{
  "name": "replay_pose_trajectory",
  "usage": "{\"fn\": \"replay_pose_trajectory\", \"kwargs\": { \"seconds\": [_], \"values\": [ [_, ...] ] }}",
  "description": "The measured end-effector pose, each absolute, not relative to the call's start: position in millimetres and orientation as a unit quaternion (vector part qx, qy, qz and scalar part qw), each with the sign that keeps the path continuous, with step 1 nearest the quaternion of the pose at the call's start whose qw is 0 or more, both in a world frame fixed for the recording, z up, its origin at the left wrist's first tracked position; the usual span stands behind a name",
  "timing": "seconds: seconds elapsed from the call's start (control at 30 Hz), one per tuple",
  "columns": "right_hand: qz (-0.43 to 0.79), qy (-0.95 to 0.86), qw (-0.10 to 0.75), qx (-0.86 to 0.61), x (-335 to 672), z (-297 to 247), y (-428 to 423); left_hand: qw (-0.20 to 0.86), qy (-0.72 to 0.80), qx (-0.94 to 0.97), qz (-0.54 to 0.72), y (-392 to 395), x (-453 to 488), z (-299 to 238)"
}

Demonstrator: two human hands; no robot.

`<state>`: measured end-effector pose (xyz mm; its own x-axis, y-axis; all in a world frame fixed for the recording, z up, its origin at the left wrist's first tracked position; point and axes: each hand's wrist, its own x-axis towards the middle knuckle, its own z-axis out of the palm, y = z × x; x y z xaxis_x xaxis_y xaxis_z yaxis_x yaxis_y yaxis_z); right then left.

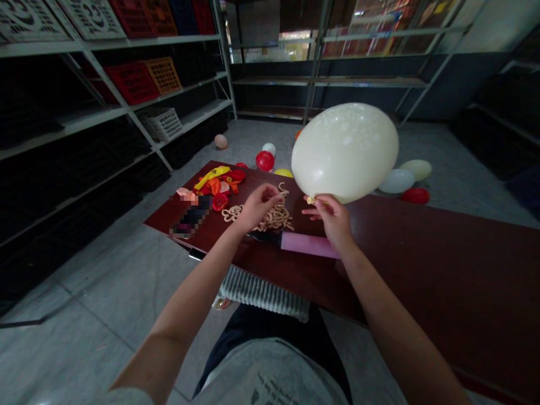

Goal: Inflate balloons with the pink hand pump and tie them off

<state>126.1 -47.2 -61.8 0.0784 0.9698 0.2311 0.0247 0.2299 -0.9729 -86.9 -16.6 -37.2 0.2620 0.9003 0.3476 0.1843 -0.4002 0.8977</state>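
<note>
My right hand (331, 218) pinches the neck of an inflated cream balloon (345, 151) and holds it up above the dark red table (442, 253). My left hand (257, 207) is closed in a pinch over a heap of tan rubber bands (276, 216); what it grips is too small to name. A pink hand pump (306, 244) lies on the table just below both hands. Flat red, orange and yellow balloons (219, 184) lie in a pile at the table's far left end.
Several inflated balloons lie on the floor: red (265, 160), white (396, 181), pale yellow (417, 169), red (415, 195), peach (220, 140). Metal shelving with crates (133, 81) lines the left wall. A blurred-out item (189, 216) lies on the table's left.
</note>
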Motion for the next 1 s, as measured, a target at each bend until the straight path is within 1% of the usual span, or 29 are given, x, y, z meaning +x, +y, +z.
{"fn": "replay_pose_trajectory", "kwargs": {
  "seconds": [0.07,0.1,0.13,0.17,0.27,0.33,0.5,0.67,0.77,0.9,1.0],
  "values": [
    [0.418,-0.534,0.570,-0.464,127,-63,-46,0.481,0.368,0.611,0.510,-15,-78,-36],
    [0.420,-0.531,0.571,-0.464,127,-64,-45,0.504,0.361,0.591,0.517,-14,-72,-35],
    [0.420,-0.528,0.575,-0.463,127,-64,-44,0.505,0.356,0.588,0.521,-13,-67,-32],
    [0.422,-0.524,0.579,-0.460,127,-64,-43,0.488,0.349,0.603,0.526,-13,-61,-28],
    [0.437,-0.505,0.591,-0.452,127,-64,-42,0.392,0.294,0.698,0.522,-13,-43,-14],
    [0.447,-0.492,0.596,-0.451,126,-63,-42,0.360,0.244,0.746,0.504,-13,-31,-6],
    [0.455,-0.473,0.605,-0.451,125,-62,-44,0.404,0.198,0.732,0.510,-3,-10,-6],
    [0.476,-0.446,0.619,-0.437,126,-59,-45,0.378,0.204,0.769,0.473,5,-5,-17],
    [0.503,-0.421,0.623,-0.425,128,-58,-44,0.386,0.201,0.773,0.462,8,-7,-20],
    [0.529,-0.392,0.629,-0.413,131,-57,-42,0.392,0.182,0.778,0.456,14,-8,-24],
    [0.542,-0.388,0.626,-0.404,133,-57,-42,0.371,0.158,0.786,0.468,16,-9,-27]
  ]
}}
